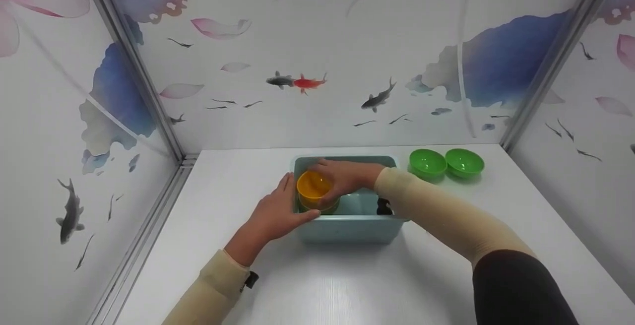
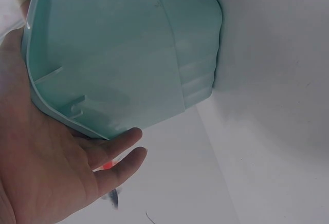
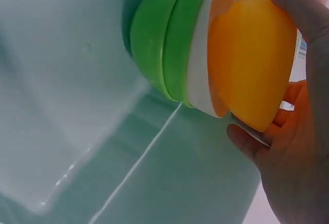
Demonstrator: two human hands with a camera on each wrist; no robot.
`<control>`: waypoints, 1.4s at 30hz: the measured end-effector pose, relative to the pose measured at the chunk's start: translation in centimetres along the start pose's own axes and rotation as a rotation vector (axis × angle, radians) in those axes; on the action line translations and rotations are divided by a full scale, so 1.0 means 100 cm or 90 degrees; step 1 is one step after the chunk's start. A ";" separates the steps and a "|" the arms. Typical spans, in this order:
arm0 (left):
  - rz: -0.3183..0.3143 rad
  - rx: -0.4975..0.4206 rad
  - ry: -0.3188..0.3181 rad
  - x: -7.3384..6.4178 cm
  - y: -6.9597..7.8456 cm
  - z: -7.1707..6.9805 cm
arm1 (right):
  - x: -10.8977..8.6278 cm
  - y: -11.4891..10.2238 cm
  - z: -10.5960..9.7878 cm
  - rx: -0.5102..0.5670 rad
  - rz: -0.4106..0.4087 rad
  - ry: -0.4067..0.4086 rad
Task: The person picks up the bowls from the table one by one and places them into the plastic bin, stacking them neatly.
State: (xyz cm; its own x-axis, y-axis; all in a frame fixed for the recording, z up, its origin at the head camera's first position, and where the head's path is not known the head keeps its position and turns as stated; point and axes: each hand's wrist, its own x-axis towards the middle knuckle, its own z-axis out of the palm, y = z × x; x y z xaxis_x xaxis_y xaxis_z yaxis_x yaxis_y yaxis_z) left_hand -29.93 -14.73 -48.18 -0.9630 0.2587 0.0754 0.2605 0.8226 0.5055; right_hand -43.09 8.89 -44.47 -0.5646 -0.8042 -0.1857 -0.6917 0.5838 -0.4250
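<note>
My right hand (image 1: 347,175) grips an orange bowl (image 3: 257,59) by its rim. It is over the left part of a pale teal bin (image 1: 347,230). Below it, inside the bin, a stack shows in the right wrist view: green bowls (image 3: 149,39) and, on top, a bowl white outside (image 3: 200,64) and orange inside. The orange bowl tilts at the stack's mouth; whether it is fully seated I cannot tell. My left hand (image 1: 275,213) rests against the bin's near left corner, fingers extended along the outside and thumb by the front rim.
Two green bowls (image 1: 427,162) stand side by side on the white table (image 1: 238,176), right of the bin near the back edge. Printed panels (image 1: 317,42) wall in the table at the back and both sides.
</note>
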 end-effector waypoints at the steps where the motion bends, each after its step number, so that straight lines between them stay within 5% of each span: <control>1: -0.002 0.001 0.000 0.000 0.000 0.000 | 0.000 0.001 0.001 -0.008 0.002 -0.003; 8: -0.001 -0.009 -0.006 0.000 0.002 0.003 | 0.002 0.007 0.016 -0.063 0.025 -0.025; 26: 0.004 -0.002 0.002 0.000 -0.001 0.004 | 0.004 0.012 0.024 -0.050 0.037 -0.022; 42: 0.006 0.009 0.004 0.001 -0.001 0.001 | 0.000 0.007 0.010 -0.013 0.067 -0.021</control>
State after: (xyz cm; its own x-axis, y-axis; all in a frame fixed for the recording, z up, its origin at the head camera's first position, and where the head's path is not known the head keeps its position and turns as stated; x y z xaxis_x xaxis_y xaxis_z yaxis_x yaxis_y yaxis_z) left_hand -30.02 -14.71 -48.29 -0.9611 0.2629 0.0850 0.2699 0.8270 0.4932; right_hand -43.14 9.22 -45.65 -0.6199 -0.7412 -0.2577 -0.6382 0.6673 -0.3840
